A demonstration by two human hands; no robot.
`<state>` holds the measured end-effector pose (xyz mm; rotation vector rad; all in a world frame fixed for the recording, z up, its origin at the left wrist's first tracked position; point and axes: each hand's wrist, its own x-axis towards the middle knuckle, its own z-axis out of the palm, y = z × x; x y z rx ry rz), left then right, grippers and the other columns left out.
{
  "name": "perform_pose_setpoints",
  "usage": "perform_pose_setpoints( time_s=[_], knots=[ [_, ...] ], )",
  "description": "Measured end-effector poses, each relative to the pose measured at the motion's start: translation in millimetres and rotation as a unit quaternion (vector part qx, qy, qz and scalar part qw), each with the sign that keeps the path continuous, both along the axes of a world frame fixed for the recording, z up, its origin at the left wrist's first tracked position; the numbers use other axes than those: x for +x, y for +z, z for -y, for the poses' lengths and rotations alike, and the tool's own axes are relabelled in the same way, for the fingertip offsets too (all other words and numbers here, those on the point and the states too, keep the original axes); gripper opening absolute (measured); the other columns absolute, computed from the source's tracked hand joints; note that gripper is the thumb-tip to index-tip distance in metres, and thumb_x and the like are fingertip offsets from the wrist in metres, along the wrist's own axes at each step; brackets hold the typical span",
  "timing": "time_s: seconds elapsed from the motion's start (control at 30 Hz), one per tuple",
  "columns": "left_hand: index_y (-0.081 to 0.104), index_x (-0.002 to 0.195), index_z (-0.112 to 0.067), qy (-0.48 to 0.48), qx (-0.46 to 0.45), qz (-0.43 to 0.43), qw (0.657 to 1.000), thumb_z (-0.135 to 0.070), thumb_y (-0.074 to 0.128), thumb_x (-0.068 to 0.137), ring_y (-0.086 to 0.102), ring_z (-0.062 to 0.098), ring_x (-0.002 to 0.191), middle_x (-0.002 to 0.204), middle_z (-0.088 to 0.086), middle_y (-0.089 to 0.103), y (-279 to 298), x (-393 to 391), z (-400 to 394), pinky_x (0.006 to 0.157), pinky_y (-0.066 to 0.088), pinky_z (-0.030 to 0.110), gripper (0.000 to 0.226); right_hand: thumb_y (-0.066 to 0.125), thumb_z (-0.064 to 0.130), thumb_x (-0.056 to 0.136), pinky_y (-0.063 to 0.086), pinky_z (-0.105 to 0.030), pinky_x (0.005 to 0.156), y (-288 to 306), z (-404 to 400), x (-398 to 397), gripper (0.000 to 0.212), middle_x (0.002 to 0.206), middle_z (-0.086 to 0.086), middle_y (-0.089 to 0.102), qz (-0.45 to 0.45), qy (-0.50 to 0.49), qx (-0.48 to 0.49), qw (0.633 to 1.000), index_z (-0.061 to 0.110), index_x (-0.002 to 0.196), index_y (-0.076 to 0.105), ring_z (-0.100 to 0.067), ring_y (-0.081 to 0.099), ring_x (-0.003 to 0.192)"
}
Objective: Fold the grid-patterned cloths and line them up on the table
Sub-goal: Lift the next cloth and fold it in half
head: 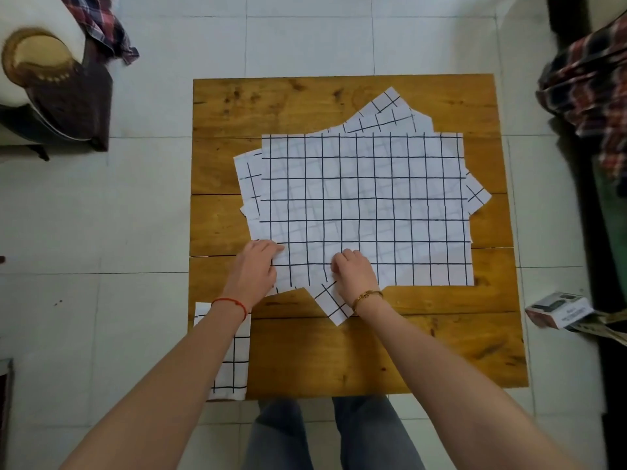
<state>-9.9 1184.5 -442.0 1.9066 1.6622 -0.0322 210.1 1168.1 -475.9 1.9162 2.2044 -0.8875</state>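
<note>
A pile of flat white cloths with black grid lines lies on the wooden table [339, 351]. The top cloth [366, 205] is spread square, and corners of the cloths under it stick out around it. My left hand [254, 269] rests on the near left corner of the top cloth, fingers curled at its edge. My right hand [353, 273] presses on the near edge a little to the right, fingers bent onto the fabric. One folded grid cloth [234, 361] lies at the table's near left corner, partly under my left forearm.
A dark chair with a round woven seat [44, 62] and a plaid cloth [101, 22] stands at the far left on the tiled floor. More plaid fabric [590, 89] hangs at the right. A small box [559, 308] sits beside the table's right edge.
</note>
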Motion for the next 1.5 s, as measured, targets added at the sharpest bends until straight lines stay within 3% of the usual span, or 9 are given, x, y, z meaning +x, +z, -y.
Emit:
perform_pose_setpoints(
  time_s=[0.4, 0.63, 0.73, 0.87, 1.03, 1.3, 1.5],
  knots=[
    [0.047, 0.137, -0.027, -0.103, -0.001, -0.028, 0.994, 0.007, 0.058, 0.076, 0.032, 0.020, 0.131, 0.141, -0.002, 0.042, 2.6, 42.2, -3.7, 0.102, 0.037, 0.033, 0.070, 0.056, 0.010, 0.087, 0.043, -0.033, 0.077, 20.0, -13.5, 82.0, 0.007, 0.089, 0.001, 0.059, -0.062, -0.050, 0.033, 0.996, 0.017, 0.087, 0.055, -0.018, 0.048, 0.084],
    [0.051, 0.134, -0.024, -0.102, 0.010, -0.012, 0.995, 0.004, 0.051, 0.081, 0.034, 0.019, 0.128, 0.138, -0.003, 0.045, 0.0, 71.8, -9.4, 0.102, 0.036, 0.036, 0.060, 0.056, 0.006, 0.082, 0.043, -0.038, 0.078, 21.4, -15.7, 143.7, 0.017, 0.098, -0.006, 0.060, 0.123, -0.050, 0.043, 0.990, 0.013, 0.097, 0.059, -0.027, 0.050, 0.092],
    [0.054, 0.132, -0.023, -0.097, 0.019, -0.006, 0.995, 0.004, 0.052, 0.082, 0.037, 0.019, 0.126, 0.135, -0.003, 0.048, 0.4, 81.2, -15.8, 0.102, 0.038, 0.036, 0.057, 0.061, 0.000, 0.074, 0.044, -0.038, 0.080, 22.3, -14.5, 158.4, 0.031, 0.103, -0.010, 0.059, 0.149, -0.094, 0.052, 0.983, 0.010, 0.103, 0.058, -0.029, 0.051, 0.095],
    [0.052, 0.134, -0.022, -0.108, 0.037, -0.024, 0.993, 0.000, 0.055, 0.084, 0.038, 0.020, 0.127, 0.136, -0.002, 0.048, 0.2, 88.2, -29.9, 0.101, 0.035, 0.036, 0.055, 0.061, 0.014, 0.082, 0.043, -0.034, 0.074, 30.6, -10.1, 153.2, 0.017, 0.095, -0.007, 0.058, 0.079, -0.067, 0.091, 0.990, 0.011, 0.098, 0.059, -0.024, 0.050, 0.087],
    [0.047, 0.138, -0.023, -0.132, 0.049, -0.063, 0.988, 0.001, 0.052, 0.086, 0.035, 0.021, 0.131, 0.140, -0.002, 0.045, 0.4, 90.4, -52.6, 0.106, 0.031, 0.037, 0.057, 0.063, 0.038, 0.084, 0.044, -0.030, 0.085, 33.1, 2.8, 113.7, 0.029, 0.103, 0.002, 0.055, -0.012, 0.027, 0.000, 1.000, 0.019, 0.104, 0.057, -0.017, 0.048, 0.094],
    [0.043, 0.138, -0.023, -0.166, 0.073, -0.130, 0.975, 0.005, 0.051, 0.084, 0.034, 0.026, 0.133, 0.147, 0.002, 0.041, -6.7, 71.5, -90.1, 0.106, 0.032, 0.043, 0.061, 0.069, 0.042, 0.078, 0.038, -0.033, 0.093, 10.7, 18.5, 74.2, 0.053, 0.115, -0.005, 0.047, 0.042, 0.082, -0.038, 0.995, 0.014, 0.115, 0.045, -0.023, 0.045, 0.105],
    [0.042, 0.141, -0.021, -0.181, 0.053, -0.145, 0.971, 0.002, 0.051, 0.087, 0.032, 0.027, 0.136, 0.151, 0.003, 0.037, -12.6, 64.7, -95.2, 0.109, 0.030, 0.044, 0.059, 0.075, 0.032, 0.074, 0.043, -0.034, 0.089, -0.5, 20.7, 73.5, 0.046, 0.110, -0.006, 0.051, 0.067, 0.073, -0.039, 0.994, 0.013, 0.109, 0.051, -0.024, 0.049, 0.101]
  ],
)
